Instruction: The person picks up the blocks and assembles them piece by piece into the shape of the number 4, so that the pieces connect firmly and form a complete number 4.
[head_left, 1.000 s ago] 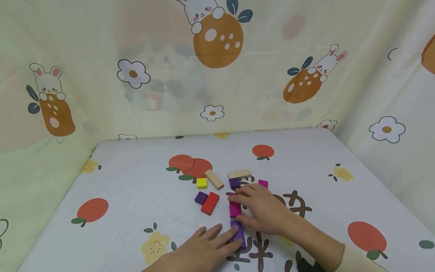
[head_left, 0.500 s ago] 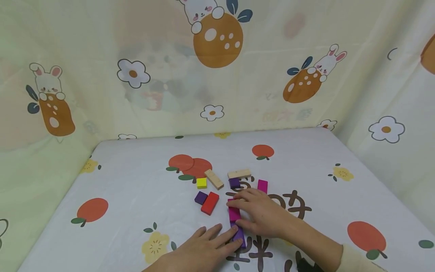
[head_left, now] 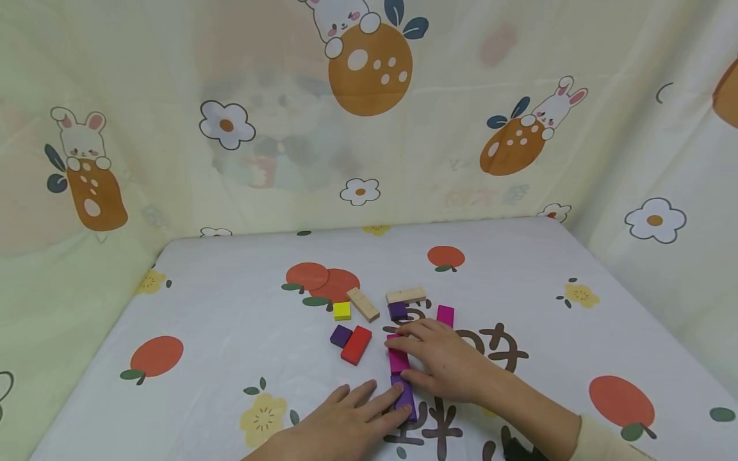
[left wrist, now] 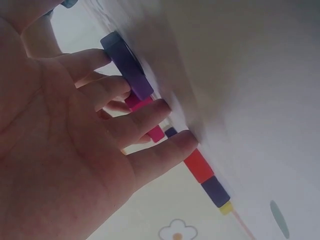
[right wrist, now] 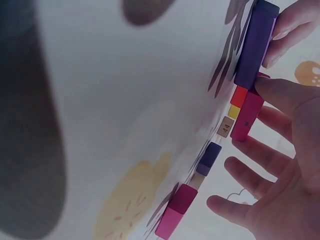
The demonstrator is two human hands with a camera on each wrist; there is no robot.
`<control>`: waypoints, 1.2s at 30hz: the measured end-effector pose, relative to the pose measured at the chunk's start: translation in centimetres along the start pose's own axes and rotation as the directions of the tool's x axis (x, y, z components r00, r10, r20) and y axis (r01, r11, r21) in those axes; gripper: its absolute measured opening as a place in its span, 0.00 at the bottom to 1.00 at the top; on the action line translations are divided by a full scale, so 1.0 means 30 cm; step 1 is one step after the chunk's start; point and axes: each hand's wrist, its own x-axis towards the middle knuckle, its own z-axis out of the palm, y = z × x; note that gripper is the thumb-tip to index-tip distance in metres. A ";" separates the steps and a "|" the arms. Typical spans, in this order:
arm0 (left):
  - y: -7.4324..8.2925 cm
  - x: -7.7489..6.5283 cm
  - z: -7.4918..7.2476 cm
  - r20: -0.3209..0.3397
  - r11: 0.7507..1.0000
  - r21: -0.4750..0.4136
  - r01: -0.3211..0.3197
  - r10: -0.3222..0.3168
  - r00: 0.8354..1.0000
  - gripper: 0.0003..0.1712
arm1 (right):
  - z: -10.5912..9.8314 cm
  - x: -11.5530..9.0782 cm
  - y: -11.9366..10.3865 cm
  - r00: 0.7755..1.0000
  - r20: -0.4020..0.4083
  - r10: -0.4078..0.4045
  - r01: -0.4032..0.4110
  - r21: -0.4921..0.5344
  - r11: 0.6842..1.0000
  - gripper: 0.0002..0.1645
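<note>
My right hand [head_left: 452,362] pinches a magenta block [head_left: 398,362] lengthwise, thumb at its near end and a finger at its far end. In line with it, on the near side, lies a purple block [head_left: 403,402]; the two ends meet or nearly meet under the right thumb. My left hand [head_left: 346,422] rests its thumb and index fingertips on the purple block, fingers fairly straight. In the left wrist view the other fingers [left wrist: 145,120] extend past that block, holding nothing. The right wrist view shows the remaining right fingers [right wrist: 250,175] spread and free.
Left of the pair lie a red block [head_left: 356,346], a small purple block [head_left: 341,335], a yellow block [head_left: 342,311] and a wooden block [head_left: 363,305]. Farther back are another wooden block [head_left: 406,294] and a dark purple block [head_left: 398,311]. Another magenta block [head_left: 445,315] stands beyond the right hand.
My right hand has drawn the magenta block slightly toward me, closing the gap to the purple block. The left hand has stayed in place.
</note>
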 end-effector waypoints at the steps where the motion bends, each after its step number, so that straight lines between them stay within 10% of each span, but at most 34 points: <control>1: 0.000 0.000 0.000 -0.001 1.000 0.000 0.001 -0.001 1.000 0.50 | 0.001 0.000 0.000 1.000 0.001 -0.001 0.001 0.001 1.000 0.30; 36: -0.008 0.001 -0.001 -0.033 0.999 -0.043 -0.020 0.019 0.999 0.49 | 0.001 0.002 -0.005 0.996 0.092 0.007 -0.012 0.056 0.998 0.25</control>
